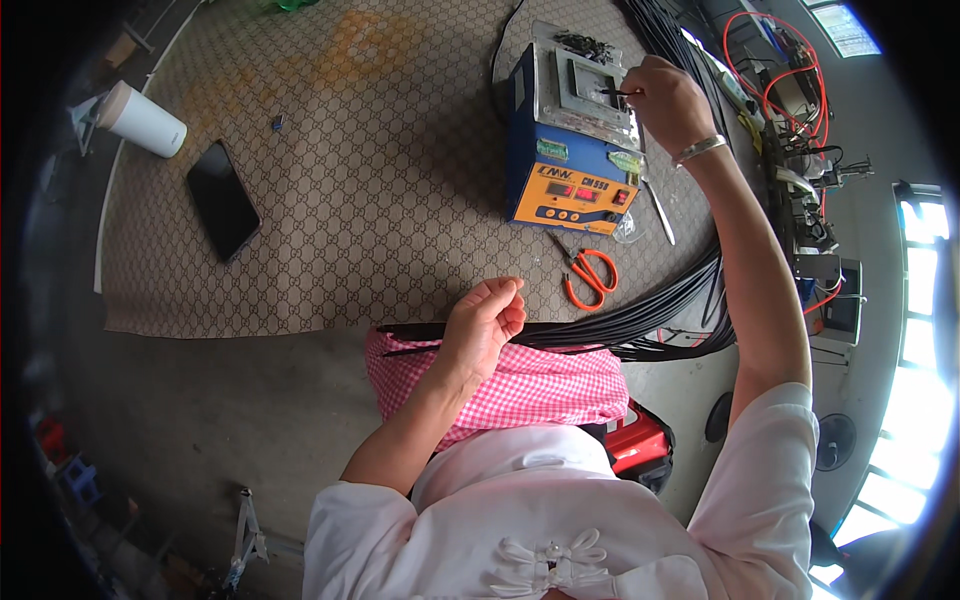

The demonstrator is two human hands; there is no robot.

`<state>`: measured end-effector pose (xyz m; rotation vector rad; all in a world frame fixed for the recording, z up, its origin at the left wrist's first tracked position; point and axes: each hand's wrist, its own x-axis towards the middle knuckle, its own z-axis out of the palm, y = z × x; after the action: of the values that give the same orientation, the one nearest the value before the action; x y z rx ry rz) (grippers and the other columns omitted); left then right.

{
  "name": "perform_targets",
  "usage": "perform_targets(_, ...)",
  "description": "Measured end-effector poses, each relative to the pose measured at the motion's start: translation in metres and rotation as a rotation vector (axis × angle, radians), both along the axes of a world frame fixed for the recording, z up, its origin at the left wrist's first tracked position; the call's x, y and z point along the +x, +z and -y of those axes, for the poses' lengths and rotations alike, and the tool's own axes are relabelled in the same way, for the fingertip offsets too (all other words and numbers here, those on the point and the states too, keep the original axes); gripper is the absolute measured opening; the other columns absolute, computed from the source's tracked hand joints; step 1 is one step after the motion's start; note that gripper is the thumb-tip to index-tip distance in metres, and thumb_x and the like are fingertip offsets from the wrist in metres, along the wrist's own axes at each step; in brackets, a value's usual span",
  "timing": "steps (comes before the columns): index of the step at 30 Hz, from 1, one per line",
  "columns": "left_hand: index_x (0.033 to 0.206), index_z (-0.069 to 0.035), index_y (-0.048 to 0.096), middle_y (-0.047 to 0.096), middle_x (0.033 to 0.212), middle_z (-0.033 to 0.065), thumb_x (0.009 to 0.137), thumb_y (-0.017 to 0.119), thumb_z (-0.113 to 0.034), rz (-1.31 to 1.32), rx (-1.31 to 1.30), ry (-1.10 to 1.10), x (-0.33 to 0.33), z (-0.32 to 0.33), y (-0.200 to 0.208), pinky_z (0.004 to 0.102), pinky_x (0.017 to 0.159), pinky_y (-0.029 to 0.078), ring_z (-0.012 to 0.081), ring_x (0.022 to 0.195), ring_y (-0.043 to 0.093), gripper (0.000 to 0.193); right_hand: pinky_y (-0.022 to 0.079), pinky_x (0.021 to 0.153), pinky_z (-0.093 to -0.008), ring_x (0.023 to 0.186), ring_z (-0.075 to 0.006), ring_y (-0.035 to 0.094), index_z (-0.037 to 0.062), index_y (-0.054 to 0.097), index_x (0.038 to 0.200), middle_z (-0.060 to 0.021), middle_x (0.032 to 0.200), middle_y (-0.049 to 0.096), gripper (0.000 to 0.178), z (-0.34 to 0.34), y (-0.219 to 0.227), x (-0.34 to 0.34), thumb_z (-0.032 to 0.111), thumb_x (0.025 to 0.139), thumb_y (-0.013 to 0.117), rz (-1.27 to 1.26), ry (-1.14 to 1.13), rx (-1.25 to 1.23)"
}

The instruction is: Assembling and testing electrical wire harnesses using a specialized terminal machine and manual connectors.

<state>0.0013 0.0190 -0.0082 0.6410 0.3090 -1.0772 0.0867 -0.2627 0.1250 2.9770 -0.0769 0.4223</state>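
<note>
Black cable [618, 92], pinched in the right hand [672, 102], seems mid-dip at the solder pot [580, 165]; left hand [484, 322] curled, contents unclear.

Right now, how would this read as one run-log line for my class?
right hand: thin dark piece held over boxy machine | left hand: curled, near table edge | orange-handled cutters: on table

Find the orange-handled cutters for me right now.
In the head view, the orange-handled cutters lie right of centre on the table, between the blue-and-orange box and the black cables.
</note>
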Motion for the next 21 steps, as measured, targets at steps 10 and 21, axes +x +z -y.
perform_targets(10,0.101,-0.005,0.058,0.060,0.088,0.0023,0.087,0.054,-0.019,0.446,0.058,0.097,0.012,0.015,0.044,0.0221,0.076,0.041,0.0072,0.080,0.053,0.021,0.046,0.050,-0.0209,0.055,-0.0110,0.056,-0.0009,0.058,0.084,-0.0062,0.070,0.060,0.012,-0.078,-0.027,-0.103,0.002,0.075,0.065,-0.062,-0.189,1.935)
perform_targets(21,0.098,-0.004,0.058,0.060,0.094,0.0066,0.084,0.057,-0.014,0.458,-0.102,0.194,0.000,0.030,0.057,0.0258,0.081,0.042,0.0124,0.090,0.055,0.018,0.045,0.057,-0.0240,0.063,-0.0131,0.057,0.0016,0.056,0.084,-0.0057,0.073,0.059,0.009,-0.134,-0.070,-0.156,0.006,0.079,0.062,-0.005,-0.142,2.324)
